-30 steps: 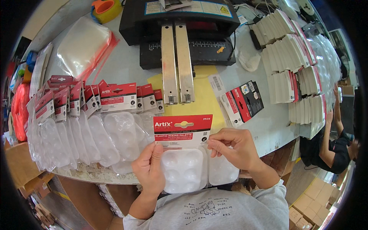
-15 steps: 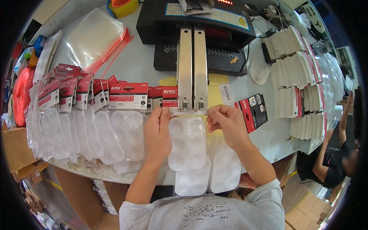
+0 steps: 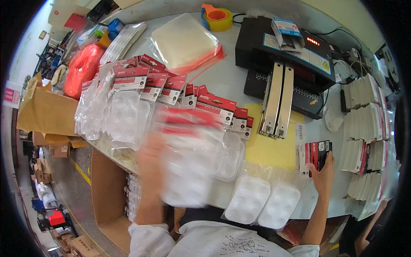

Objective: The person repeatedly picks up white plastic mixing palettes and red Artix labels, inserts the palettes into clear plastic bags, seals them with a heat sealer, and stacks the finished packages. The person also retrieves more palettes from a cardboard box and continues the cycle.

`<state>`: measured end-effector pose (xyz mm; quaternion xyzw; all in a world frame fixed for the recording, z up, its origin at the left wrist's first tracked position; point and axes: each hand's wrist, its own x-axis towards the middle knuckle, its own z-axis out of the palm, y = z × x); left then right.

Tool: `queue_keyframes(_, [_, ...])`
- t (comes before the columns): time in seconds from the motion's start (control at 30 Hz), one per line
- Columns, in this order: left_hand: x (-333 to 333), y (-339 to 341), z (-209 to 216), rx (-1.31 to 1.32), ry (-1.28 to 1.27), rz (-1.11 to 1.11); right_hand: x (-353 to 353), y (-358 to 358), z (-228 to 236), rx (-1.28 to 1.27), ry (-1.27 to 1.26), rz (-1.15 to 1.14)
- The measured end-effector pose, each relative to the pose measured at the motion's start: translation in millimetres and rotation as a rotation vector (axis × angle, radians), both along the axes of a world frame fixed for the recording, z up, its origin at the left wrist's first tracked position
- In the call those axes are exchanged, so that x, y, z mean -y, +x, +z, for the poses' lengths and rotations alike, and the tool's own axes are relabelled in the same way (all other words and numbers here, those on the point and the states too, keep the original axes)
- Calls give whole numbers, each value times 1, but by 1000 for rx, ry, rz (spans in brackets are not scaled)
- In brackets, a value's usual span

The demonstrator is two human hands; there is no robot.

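My left hand (image 3: 150, 167), smeared by motion, carries a bagged white paint palette (image 3: 188, 177) with a red header card over the left part of the table. Behind it, several bagged palettes with red-and-white cards (image 3: 128, 113) lie overlapped in a row. On the right, my right hand (image 3: 322, 173) grips a small stack of red, black and white header cards (image 3: 314, 155) between thumb and fingers. Two more white palettes in clear bags (image 3: 248, 199) lie side by side at the front edge, below a yellow sheet (image 3: 267, 150).
A black machine (image 3: 291, 55) with two metal arms (image 3: 277, 100) stands at the back right. Stacks of cards (image 3: 364, 124) line the right edge. Clear bags (image 3: 186, 40) and a tape dispenser (image 3: 217, 18) lie at the back. An open carton (image 3: 109, 192) stands below the table.
My left hand has carried the bagged palette from the metal arms to the left. My right hand has moved away from the arms onto the cards at the right. The view has turned left.
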<state>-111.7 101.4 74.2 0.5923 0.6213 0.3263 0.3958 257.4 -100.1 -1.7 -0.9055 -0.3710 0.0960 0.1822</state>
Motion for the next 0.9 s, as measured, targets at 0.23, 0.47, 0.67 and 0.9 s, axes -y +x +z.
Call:
queue_keyframes(0.23, [-101, -44, 63, -1244, 1374, 321, 6, -10, -42, 169, -33, -43])
queue_keyframes(0.47, [76, 68, -54, -399, 394, -711, -5, -28, -33, 220, 5, -78])
queue_keyframes(0.67, [86, 74, -50, -48, 39, -632, -20, -17, 47, -341, 250, -145])
queue_keyframes(0.9, [91, 81, -38, 599, -689, -510, -48, -69, 96, -780, 62, 509])
